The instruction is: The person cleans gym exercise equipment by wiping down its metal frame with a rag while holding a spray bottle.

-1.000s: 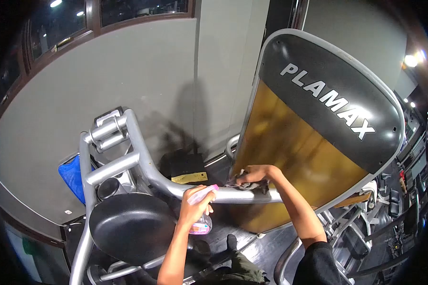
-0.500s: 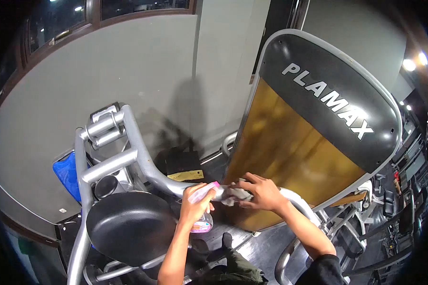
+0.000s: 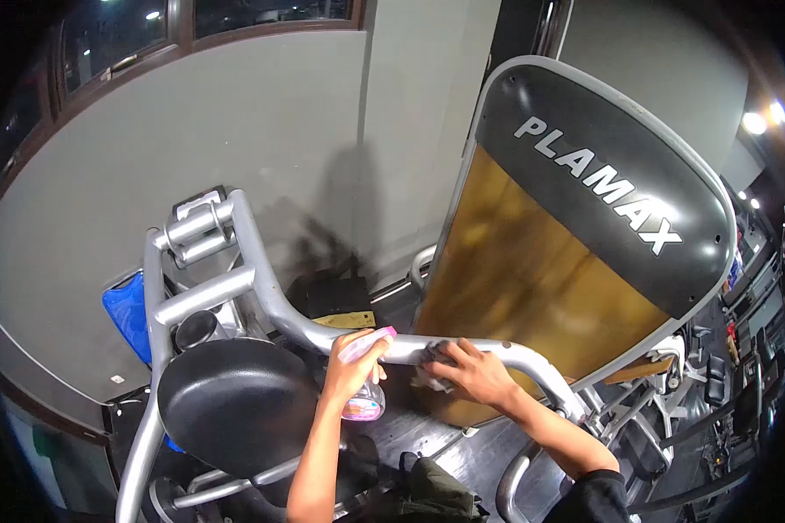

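My left hand (image 3: 354, 362) is wrapped round the neck of a spray bottle (image 3: 364, 407) with a pink nozzle, close beside a silver metal tube (image 3: 401, 349). To its right, my right hand (image 3: 473, 370) presses a crumpled grey cloth (image 3: 436, 364) against the same tube, its fingers closed over the cloth. The tube belongs to a gym machine frame and curves down at the right. A round black pad (image 3: 240, 401) lies left of my left forearm.
Behind the tube stands a large black and gold panel (image 3: 541, 288) marked PLAMAX. A blue item (image 3: 128, 315) leans by the grey wall (image 3: 235, 113). More gym equipment (image 3: 645, 418) fills the right side. A yellow label (image 3: 344, 320) lies near the wall.
My right hand first moved left along the tube with its fingers spreading, then closed over the cloth again. My left hand with the bottle has shifted slightly left and up.
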Demonstrator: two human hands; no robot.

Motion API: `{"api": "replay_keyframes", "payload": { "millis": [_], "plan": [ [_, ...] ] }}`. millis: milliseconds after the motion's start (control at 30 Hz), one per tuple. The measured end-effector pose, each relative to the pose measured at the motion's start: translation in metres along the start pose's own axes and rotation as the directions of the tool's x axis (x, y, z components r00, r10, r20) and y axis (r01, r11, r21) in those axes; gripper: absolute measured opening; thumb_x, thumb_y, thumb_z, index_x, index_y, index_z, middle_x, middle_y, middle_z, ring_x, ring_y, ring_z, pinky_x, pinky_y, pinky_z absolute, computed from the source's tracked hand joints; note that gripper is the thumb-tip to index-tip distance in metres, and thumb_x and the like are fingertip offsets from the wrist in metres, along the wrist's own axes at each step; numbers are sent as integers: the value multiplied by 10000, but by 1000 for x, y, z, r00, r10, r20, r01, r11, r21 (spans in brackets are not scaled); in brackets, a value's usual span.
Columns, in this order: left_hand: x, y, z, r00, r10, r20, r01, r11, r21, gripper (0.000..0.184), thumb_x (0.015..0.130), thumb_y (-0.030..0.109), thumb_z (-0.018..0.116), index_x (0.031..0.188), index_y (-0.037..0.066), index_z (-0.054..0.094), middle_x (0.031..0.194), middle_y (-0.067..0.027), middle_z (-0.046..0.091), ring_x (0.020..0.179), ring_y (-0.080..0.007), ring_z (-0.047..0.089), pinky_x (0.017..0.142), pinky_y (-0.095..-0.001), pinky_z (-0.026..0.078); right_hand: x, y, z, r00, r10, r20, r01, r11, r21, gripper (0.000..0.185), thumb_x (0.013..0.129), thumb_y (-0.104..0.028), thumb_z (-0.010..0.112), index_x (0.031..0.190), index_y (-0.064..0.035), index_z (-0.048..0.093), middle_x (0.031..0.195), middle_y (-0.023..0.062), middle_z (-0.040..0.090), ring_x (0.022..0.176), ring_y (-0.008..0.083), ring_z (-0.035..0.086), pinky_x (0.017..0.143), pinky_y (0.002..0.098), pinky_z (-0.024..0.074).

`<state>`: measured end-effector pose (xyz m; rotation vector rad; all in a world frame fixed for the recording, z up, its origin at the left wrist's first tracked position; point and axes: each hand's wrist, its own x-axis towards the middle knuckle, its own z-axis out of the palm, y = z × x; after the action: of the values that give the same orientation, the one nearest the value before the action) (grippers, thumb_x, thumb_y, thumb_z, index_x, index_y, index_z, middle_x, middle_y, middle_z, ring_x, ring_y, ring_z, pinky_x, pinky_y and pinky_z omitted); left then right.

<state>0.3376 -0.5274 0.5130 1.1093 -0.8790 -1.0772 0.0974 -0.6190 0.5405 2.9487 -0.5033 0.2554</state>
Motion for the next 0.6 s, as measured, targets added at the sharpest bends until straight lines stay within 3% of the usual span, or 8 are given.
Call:
{"api": "replay_keyframes", "payload": {
  "millis": [33,133,200,300,367,433,600],
  "plan": [
    [0,-1,0,1000,3,-11,-3,1000,2,193,937,164,674,917,-28,687,719,-40,629,462,-101,568,480,-262,505,-10,5,2,997,-68,28,69,997,-36,607,679,-160,761,1242,-290,576,1207,31,516,1042,241,576,632,327,609],
    [3,-3,-2,1000,9,-1,-9,996,89,212,933,181,690,954,-30,694,717,-42,625,461,-106,574,491,-268,513,-21,15,2,999,-40,21,40,999,-35,587,682,-150,745,1224,-314,592,1223,17,516,1058,239,565,669,331,615],
    [3,-4,-2,1000,-11,-12,12,999,36,241,928,187,698,1038,-28,704,741,-55,643,460,-113,582,501,-273,524,-15,14,6,999,-35,10,35,999,6,558,702,-156,732,1218,-319,594,1238,22,510,1070,243,558,709,328,616],
    [2,5,6,997,-61,-57,64,996,56,288,929,203,690,1112,-20,702,777,-74,665,458,-122,587,511,-291,541,15,-6,12,991,-117,-60,120,992,50,417,770,-164,673,1162,-288,599,1180,27,508,1076,235,552,605,383,628],
    [3,11,6,991,-107,-79,113,990,88,306,932,224,682,1121,-16,702,792,-81,673,452,-130,585,520,-303,550,33,-24,18,976,-180,-120,176,984,-43,180,821,-202,635,999,-218,616,1116,2,505,1014,203,545,513,351,615],
    [4,15,4,984,-153,-96,164,979,118,323,936,244,673,1131,-12,702,808,-88,680,447,-137,583,528,-315,560,42,-32,27,940,-234,-249,222,972,-74,129,829,-230,647,952,-208,614,1100,-8,503,987,198,542,497,331,607],
    [4,19,6,984,-158,-83,168,975,144,360,938,301,657,1095,-19,704,758,-77,648,420,-154,572,531,-323,565,18,-7,24,926,-304,-224,282,951,-125,170,827,-258,663,988,-216,627,1136,-11,507,984,206,539,540,327,621]
  ]
}}
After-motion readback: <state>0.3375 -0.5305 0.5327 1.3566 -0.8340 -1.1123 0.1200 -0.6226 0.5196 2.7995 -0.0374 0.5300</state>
